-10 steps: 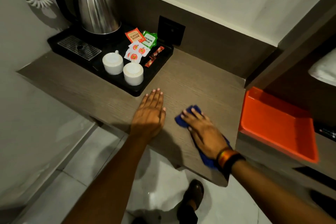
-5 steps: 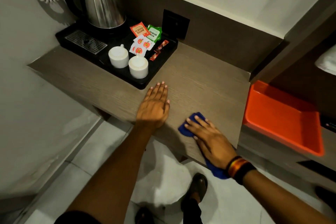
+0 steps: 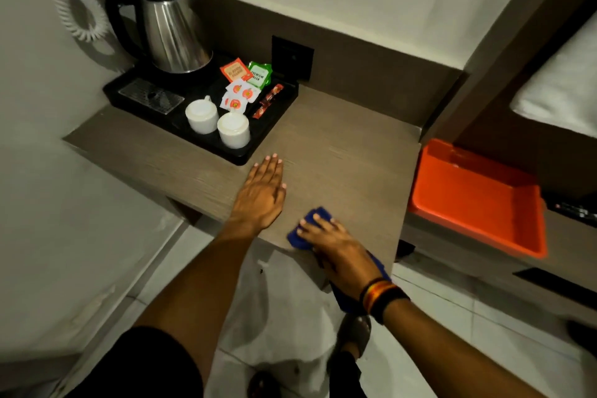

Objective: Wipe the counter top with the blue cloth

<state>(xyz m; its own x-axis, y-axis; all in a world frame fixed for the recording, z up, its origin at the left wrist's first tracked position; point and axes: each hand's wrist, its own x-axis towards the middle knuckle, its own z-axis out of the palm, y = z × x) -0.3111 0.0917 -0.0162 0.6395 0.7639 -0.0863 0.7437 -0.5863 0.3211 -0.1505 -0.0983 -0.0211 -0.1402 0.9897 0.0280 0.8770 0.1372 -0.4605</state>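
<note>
The wooden counter top (image 3: 342, 145) runs from the left wall to an orange tray on the right. My right hand (image 3: 336, 245) presses flat on the blue cloth (image 3: 305, 236) at the counter's front edge; part of the cloth hangs over the edge under my wrist. My left hand (image 3: 261, 194) lies flat and open on the bare wood just left of the cloth, fingers pointing toward the black tray.
A black tray (image 3: 258, 152) at the back left holds a steel kettle (image 3: 171, 32), two white cups (image 3: 216, 121) and several sachets (image 3: 248, 81). An orange tray (image 3: 478, 197) sits lower at the right. A coiled white cord (image 3: 80, 13) hangs on the left wall. A wall socket (image 3: 292, 56) is behind.
My right hand has dragged the blue cloth toward the front edge of the counter. My left hand has stayed flat in place.
</note>
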